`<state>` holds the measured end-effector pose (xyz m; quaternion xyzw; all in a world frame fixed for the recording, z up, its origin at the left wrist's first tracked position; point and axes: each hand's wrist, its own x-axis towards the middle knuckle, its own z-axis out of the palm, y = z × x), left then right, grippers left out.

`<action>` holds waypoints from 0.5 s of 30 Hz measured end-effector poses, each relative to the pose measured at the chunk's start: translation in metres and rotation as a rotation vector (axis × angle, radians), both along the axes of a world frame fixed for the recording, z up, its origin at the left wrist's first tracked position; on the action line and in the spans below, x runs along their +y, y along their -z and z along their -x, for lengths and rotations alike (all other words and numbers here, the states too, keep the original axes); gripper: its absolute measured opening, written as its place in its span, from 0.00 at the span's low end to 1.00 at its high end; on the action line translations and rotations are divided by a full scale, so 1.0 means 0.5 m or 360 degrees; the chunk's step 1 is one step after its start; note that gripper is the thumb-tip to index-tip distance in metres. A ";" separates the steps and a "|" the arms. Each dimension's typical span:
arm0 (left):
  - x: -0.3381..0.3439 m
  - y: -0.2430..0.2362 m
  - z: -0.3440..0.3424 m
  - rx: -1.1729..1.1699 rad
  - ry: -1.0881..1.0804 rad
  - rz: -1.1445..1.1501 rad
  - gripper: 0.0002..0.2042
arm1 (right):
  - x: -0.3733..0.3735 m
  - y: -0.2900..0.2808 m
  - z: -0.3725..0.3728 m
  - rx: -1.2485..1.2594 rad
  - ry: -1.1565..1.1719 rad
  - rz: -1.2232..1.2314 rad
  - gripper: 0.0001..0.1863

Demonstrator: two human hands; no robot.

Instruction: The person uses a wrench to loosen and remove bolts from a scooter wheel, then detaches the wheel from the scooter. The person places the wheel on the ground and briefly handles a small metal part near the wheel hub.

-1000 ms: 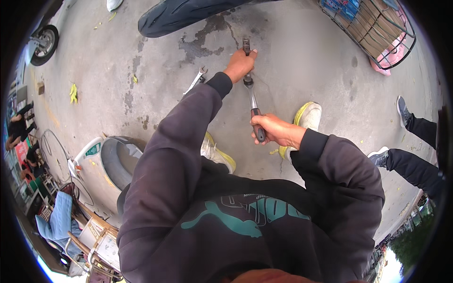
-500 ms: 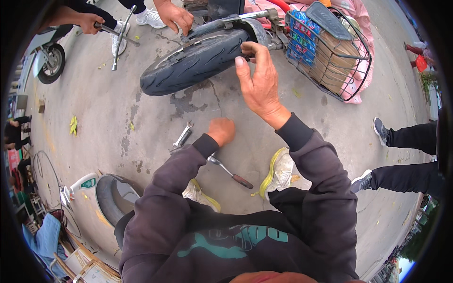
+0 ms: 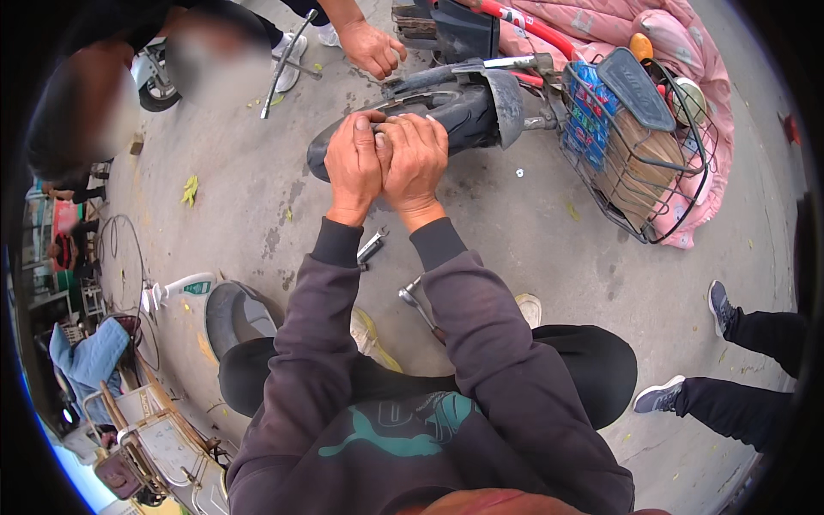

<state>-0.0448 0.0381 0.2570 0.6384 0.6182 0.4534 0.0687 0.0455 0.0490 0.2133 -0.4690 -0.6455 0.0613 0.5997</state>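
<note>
Side by side, my left hand [image 3: 354, 165] and my right hand [image 3: 415, 159] are closed on the near side of a black tyre [image 3: 459, 118]. They touch each other, fingers curled over the tread; some fingertips are hidden. The tyre belongs to a wheel under a grey, worn mudguard [image 3: 503, 107]. Just beyond it hovers another person's hand [image 3: 371, 49], touching nothing that I can make out. On the ground below my wrists lie spanners [image 3: 372, 246] and a ratchet wrench [image 3: 414, 298], partly covered by my right sleeve.
A wire basket [image 3: 635, 193] with packages stands to the right, by a pink cover [image 3: 717, 189]. A small nut-like piece [image 3: 519, 172] lies on the concrete. A cross wrench [image 3: 287, 67] is at upper left, a grey curved panel [image 3: 225, 313] at lower left. Someone's shoes [image 3: 659, 395] are at right.
My left hand has risen from near the ground to the tyre. My right hand, open beside the wheel before, has closed on it. The other person has leaned in at upper left.
</note>
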 end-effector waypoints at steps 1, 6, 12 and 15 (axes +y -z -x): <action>-0.011 0.018 0.017 -0.0271 -0.0001 0.0112 0.14 | 0.002 0.003 0.009 -0.0042 -0.0089 -0.0048 0.14; -0.039 0.083 0.046 0.0539 -0.0100 -0.0302 0.15 | 0.004 0.041 -0.033 -0.0265 -0.0099 -0.0119 0.15; -0.005 0.071 -0.044 0.0615 -0.0283 -0.0386 0.07 | 0.048 0.064 -0.079 -0.0163 -0.0028 -0.0155 0.13; -0.012 0.077 0.004 0.0548 -0.0290 -0.0400 0.07 | 0.042 0.046 -0.045 -0.0179 -0.0013 -0.0171 0.10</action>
